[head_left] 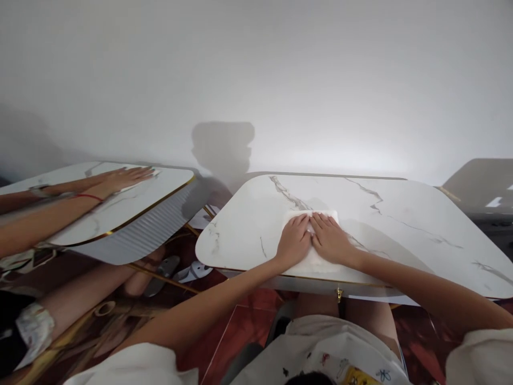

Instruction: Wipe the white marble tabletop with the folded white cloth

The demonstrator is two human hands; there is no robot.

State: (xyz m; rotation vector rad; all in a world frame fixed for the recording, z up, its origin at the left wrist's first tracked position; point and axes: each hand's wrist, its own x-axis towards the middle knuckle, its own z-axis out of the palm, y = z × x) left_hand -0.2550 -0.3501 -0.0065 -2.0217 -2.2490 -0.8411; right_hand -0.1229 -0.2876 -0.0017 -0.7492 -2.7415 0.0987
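Note:
My left hand (294, 239) and my right hand (329, 237) lie flat side by side, palms down, on a white folded cloth (312, 259). The cloth rests near the front edge of a white marble-patterned table (401, 224) with a gold rim. Both hands have their fingers stretched forward and together, pressing on the cloth's middle. The cloth's far edge shows just beyond my fingertips.
A second marble table (128, 219) stands to the left, where another person's hand (120, 179) lies flat on something white. That person's arms and knees fill the lower left. A white wall runs behind. The floor is dark red.

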